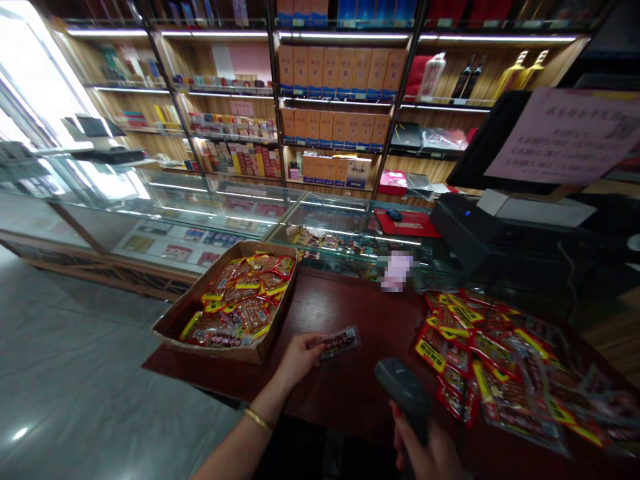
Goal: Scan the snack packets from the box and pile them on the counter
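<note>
My left hand [299, 357] holds a small clear snack packet [341, 341] by its end, flat over the dark red wooden counter [350, 313]. My right hand [425, 453] grips the handle of a black barcode scanner [404, 390], whose head points toward the packet. A cardboard box [175, 323] full of red-and-yellow snack packets sits just left of my left hand. A loose pile of the same snack packets [500, 360] lies spread on the counter to the right of the scanner.
Glass display cases [215, 207] run along the far side of the counter. A black monitor with a pinned paper notice [565, 133] and a black printer [465, 230] stand at the right. Shelves of boxed goods and bottles [340, 73] line the back wall. Grey floor [75, 373] lies left.
</note>
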